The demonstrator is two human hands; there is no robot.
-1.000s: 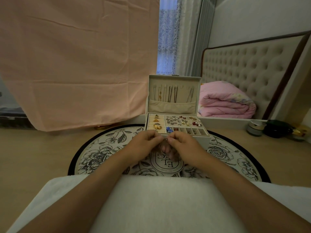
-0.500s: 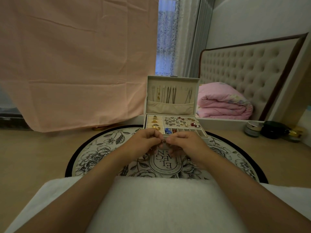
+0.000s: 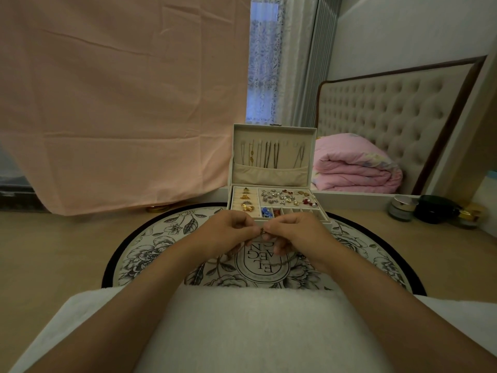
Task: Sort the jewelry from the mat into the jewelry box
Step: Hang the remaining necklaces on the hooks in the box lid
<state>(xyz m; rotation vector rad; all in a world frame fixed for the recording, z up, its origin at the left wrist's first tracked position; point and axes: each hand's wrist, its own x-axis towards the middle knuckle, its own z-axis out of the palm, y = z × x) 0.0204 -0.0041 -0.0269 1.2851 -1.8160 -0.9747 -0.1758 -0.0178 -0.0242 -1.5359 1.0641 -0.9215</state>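
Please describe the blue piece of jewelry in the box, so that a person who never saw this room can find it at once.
Find the open cream jewelry box standing at the far edge of the round floral mat, just beyond the two hands. In its tray, follow the front row of small narrow compartments to the leftmost one. The blue piece lies there, the only blue item; its neighbours are gold, silver or red.

The jewelry box [image 3: 271, 157] is lined in matt cream cloth, with shiny gold metal rings [image 3: 246, 201] and glinting stones [image 3: 285, 197] inside. The round mat [image 3: 166, 238] looks like smooth printed fabric. A pink cloth sheet [image 3: 121, 103] hangs creased; the headboard [image 3: 390, 117] is tufted and matt.
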